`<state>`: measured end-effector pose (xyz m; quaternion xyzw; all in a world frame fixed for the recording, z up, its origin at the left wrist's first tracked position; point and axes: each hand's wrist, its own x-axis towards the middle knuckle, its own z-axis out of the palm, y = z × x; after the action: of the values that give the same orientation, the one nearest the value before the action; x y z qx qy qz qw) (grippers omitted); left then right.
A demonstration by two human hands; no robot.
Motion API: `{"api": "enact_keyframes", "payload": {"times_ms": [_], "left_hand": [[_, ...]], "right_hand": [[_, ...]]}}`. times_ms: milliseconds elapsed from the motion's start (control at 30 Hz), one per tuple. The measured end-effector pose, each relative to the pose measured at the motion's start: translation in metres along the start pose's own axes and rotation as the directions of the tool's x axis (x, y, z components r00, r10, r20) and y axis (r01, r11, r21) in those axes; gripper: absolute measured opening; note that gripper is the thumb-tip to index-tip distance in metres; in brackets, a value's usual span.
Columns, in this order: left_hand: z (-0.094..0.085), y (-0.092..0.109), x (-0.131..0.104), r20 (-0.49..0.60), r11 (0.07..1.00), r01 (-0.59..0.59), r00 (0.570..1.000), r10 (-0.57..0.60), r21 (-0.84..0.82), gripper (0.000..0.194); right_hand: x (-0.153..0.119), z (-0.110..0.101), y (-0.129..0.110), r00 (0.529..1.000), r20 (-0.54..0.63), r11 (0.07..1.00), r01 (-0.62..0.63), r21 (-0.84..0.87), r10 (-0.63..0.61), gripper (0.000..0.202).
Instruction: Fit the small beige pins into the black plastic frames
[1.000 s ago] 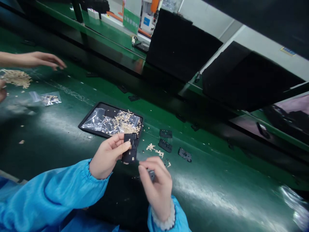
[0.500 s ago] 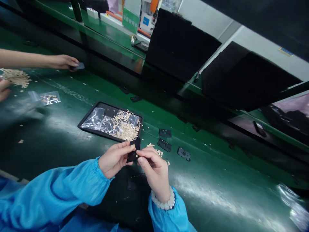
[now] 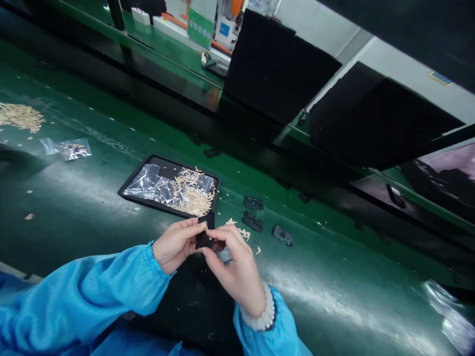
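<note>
My left hand (image 3: pixel 178 243) grips a small flat black part (image 3: pixel 204 236) by its left side, thumb on top. Tiny pale bits show on its face. My right hand (image 3: pixel 237 264) is at the part's right side, its index finger touching the face and its thumb near the lower edge. Whether a small piece is between those fingers cannot be made out. Just behind the hands lie small pale pieces (image 3: pixel 244 233), partly hidden by my right hand. A black tray (image 3: pixel 138 201) beyond my left hand holds clear plastic bags (image 3: pixel 146 183) and a heap of pale pieces (image 3: pixel 196 197).
Black plates (image 3: pixel 253 203) (image 3: pixel 252 221) (image 3: pixel 282 235) lie right of the tray. A bag with small parts (image 3: pixel 76 149) and another pale heap (image 3: pixel 22 116) are at the left. Clear plastic (image 3: pixel 447 314) lies at the far right. Dark panels (image 3: pixel 278 64) stand behind the green table (image 3: pixel 334 277).
The other person's hands at the left have gone out of view. My right hand has shifted, with its thumb now lower by the part's bottom edge. My left hand keeps its hold.
</note>
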<state>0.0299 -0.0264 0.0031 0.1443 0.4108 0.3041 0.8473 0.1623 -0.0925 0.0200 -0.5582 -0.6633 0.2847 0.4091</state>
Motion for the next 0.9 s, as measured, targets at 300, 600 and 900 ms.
{"api": "enact_keyframes", "payload": {"times_ms": [300, 600, 900], "left_hand": [[0.001, -0.003, 0.008, -0.078, 0.987, 0.142, 0.986, -0.148, -0.077, 0.027], [0.002, -0.004, 0.010, -0.056, 0.985, 0.171, 0.983, -0.173, -0.033, 0.023], [0.006, 0.007, 0.011, -0.008, 0.907, -0.358, 0.930, 0.369, 0.221, 0.028]], "right_hand": [[0.012, -0.009, 0.011, 0.998, 0.055, 0.985, -0.028, 0.168, 0.019, 0.028], [0.031, -0.027, 0.023, 0.997, 0.060, 0.998, 0.043, -0.048, -0.040, 0.015], [0.031, -0.030, 0.029, 0.969, 0.079, 0.937, -0.245, 0.250, 0.232, 0.019]]}}
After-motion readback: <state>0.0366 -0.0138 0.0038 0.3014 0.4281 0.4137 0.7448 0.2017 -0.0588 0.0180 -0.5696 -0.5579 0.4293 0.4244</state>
